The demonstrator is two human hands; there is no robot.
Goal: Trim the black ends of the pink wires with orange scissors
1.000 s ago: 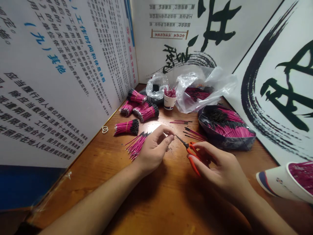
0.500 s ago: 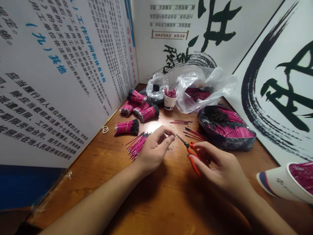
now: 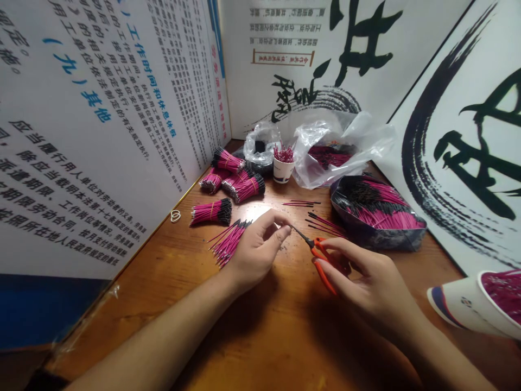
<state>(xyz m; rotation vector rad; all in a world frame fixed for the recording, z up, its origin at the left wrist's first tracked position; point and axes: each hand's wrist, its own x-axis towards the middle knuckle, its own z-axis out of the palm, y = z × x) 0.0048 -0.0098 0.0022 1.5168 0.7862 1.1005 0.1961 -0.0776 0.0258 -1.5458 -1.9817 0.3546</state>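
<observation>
My right hand [image 3: 360, 277] grips orange-handled scissors [image 3: 323, 260], whose dark pointed blades reach left to the fingertips of my left hand [image 3: 260, 244]. Thumb and forefinger of the left hand are pinched together; what they hold is too small and hidden to name. Beneath and left of that hand lies a loose fan of pink wires [image 3: 228, 247] with black ends, partly covered by it. Dark specks are scattered on the wood below the blade tips. A few loose wires [image 3: 301, 203] lie just beyond the hands.
Banded bundles of pink wires [image 3: 209, 212] are grouped at the back left. A paper cup [image 3: 283, 172] of pink pieces stands behind, beside clear plastic bags [image 3: 309, 174]. An open bag of wires [image 3: 378, 239] sits right. Another cup [image 3: 464, 304] tilts at the right edge. Printed panels surround the table.
The scissors' blades have come slightly closer to my left fingertips, and their tips now meet them. My left hand has hardly moved.
</observation>
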